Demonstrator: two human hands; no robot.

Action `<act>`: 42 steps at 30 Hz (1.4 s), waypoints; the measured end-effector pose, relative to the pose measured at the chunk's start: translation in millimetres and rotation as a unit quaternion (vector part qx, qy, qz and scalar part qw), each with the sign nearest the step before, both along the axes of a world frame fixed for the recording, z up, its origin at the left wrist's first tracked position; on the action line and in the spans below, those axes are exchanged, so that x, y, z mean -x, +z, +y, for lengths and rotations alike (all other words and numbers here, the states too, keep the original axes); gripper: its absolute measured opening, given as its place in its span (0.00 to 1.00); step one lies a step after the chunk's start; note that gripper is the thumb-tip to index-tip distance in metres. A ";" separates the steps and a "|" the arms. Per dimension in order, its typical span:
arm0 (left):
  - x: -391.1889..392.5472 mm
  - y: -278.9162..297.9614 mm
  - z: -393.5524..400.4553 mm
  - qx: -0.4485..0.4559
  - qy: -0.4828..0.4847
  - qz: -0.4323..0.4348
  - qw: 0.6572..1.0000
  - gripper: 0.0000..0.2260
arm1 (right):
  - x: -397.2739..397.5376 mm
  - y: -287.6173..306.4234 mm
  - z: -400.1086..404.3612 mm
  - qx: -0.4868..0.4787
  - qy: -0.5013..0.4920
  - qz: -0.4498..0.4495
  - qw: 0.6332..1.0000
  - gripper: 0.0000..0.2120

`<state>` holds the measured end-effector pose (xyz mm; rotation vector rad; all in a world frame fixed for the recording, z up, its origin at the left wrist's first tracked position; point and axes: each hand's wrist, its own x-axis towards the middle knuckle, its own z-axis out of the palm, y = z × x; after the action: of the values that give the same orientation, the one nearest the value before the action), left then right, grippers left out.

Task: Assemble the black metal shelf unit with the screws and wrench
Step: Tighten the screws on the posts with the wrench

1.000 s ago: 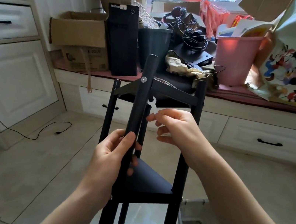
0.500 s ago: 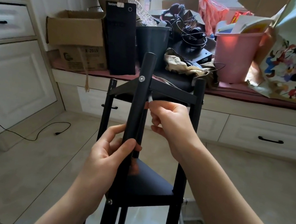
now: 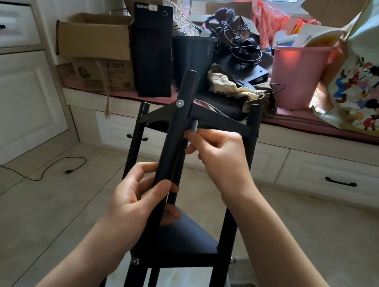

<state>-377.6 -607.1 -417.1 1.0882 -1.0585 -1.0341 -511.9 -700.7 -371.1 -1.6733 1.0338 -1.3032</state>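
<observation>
Head view: the black metal shelf unit [image 3: 183, 239] stands on the floor, both visible shelves already on their posts. The left hand [image 3: 134, 205] grips the near post [image 3: 174, 141]; the right hand [image 3: 216, 155] pinches the wrench [image 3: 194, 127] behind the upper screw [image 3: 180, 103] — likely tightening remains — lower levels are out of view

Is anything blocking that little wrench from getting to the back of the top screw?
Nothing visible does. The right hand holds the wrench just right of the front post, its tip right under the top shelf.
</observation>
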 end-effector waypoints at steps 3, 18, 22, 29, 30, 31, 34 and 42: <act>-2.5 3.0 1.3 -0.007 -0.012 -0.017 1.000 0.18 | 0.3 0.6 0.1 0.017 -0.007 0.022 1.000 0.11; -22.3 14.5 5.8 -0.045 -0.074 -0.113 0.990 0.16 | -5.7 -3.8 2.1 0.068 -0.020 0.060 0.996 0.08; -22.2 13.7 6.1 -0.047 -0.082 -0.107 0.990 0.18 | -10.4 -8.7 1.9 0.086 -0.038 0.048 0.994 0.08; -11.1 12.9 6.6 -0.049 -0.111 -0.097 0.988 0.20 | -28.3 -16.7 -1.5 0.086 -0.083 0.013 0.993 0.12; -10.1 13.0 6.3 -0.049 -0.113 -0.098 0.988 0.21 | -30.0 -18.0 -3.3 0.086 -0.091 0.008 0.992 0.11; -8.9 13.0 6.4 -0.049 -0.113 -0.097 0.988 0.21 | -31.2 -19.3 -4.3 0.086 -0.102 0.006 0.991 0.10; -5.5 11.9 5.9 -0.043 -0.101 -0.099 0.989 0.18 | -31.1 -21.4 -4.9 0.099 -0.129 0.016 0.987 0.09; -8.5 9.8 5.4 -0.024 -0.080 -0.122 0.989 0.09 | -20.8 -25.1 -0.3 0.099 -0.095 0.046 0.989 0.12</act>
<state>-369.1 -601.7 -407.3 1.2051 -1.3406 -1.0764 -491.1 -701.0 -396.2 -1.8336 1.1744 -1.5062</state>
